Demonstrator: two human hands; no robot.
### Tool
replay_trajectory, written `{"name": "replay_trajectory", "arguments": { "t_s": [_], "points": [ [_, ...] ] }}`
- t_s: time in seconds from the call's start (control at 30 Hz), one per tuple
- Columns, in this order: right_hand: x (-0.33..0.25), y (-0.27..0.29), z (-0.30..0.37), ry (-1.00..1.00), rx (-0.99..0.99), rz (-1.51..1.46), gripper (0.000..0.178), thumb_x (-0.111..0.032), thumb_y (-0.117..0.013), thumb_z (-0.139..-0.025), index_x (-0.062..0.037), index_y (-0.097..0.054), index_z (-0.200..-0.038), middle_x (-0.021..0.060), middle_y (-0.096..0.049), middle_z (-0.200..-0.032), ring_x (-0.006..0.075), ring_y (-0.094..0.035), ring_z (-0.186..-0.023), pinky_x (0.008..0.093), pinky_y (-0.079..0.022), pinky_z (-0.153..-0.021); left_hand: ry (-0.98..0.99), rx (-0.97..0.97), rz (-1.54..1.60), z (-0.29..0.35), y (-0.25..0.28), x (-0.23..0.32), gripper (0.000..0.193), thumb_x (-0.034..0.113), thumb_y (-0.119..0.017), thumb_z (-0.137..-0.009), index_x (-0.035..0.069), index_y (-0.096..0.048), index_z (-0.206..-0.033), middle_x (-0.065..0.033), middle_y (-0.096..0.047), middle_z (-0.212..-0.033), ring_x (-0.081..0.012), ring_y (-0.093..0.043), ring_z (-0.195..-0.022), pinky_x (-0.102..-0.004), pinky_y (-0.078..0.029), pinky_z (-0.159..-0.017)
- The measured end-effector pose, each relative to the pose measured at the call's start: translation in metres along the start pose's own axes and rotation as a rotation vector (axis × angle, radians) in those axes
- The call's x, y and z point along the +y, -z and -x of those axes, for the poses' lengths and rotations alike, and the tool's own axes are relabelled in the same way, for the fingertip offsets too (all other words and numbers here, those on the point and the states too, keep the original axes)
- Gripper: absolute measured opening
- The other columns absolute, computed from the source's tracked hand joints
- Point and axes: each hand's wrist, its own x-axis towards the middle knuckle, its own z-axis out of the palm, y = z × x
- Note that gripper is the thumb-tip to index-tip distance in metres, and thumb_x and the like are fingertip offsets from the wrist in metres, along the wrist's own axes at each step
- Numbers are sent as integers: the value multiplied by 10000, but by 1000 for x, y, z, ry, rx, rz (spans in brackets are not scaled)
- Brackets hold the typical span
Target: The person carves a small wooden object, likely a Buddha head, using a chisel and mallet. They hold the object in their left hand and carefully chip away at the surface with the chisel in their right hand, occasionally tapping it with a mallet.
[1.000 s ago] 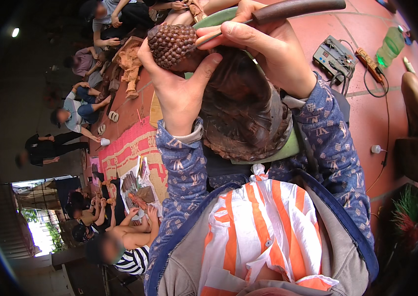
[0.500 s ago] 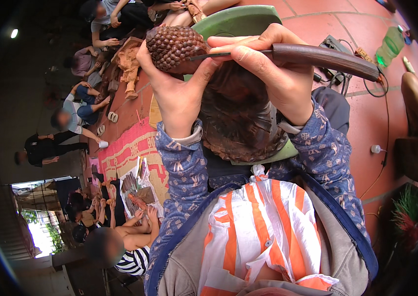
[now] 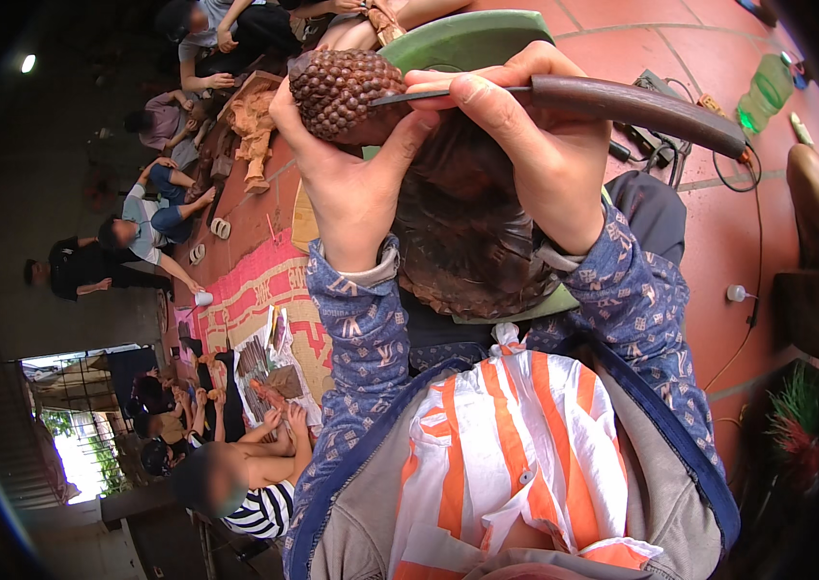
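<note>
My left hand [image 3: 351, 188] is gripping the dark carving [image 3: 472, 242] by its knobbed head [image 3: 344, 92], its long axis slanting forward-left from the green support's [image 3: 472, 41] near edge; my right hand [image 3: 549, 145] is holding a knife [image 3: 636, 105] crosswise, tip pointing left.

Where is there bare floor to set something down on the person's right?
Bare red tile lies between the dark trouser leg and the black cord; another stretch between the curved green piece and the green bottle. Crowded: between the left hand and right hand at the carved figure, and among the cables beyond the tool handle.
</note>
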Motion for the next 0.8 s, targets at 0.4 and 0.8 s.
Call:
{"name": "replay_trajectory", "arguments": {
  "t_s": [0.4,0.8],
  "points": [
    [8,-2,1,105,-54,-2,119,26,-558,-904,-1,-454,-956,273,-644,-997,367,-641,-993,460,-509,-917,-37,-29,50,-1,0,-1,825,81,-813,-722,31,-241,-1315,-145,-504,-1246,-185,-556,-1053,-322,-460,-927],
    [7,20,-11,89,-247,-62,121,-3,-514,-926,-22,-396,-903,318,-623,-1018,410,-597,-1068,481,-491,-920,-44,-18,19,0,1,-1,789,48,-808,-720,24,-302,-1324,-120,-509,-1211,-180,-538,-1069,-308,-439,-937]
  ]
}}
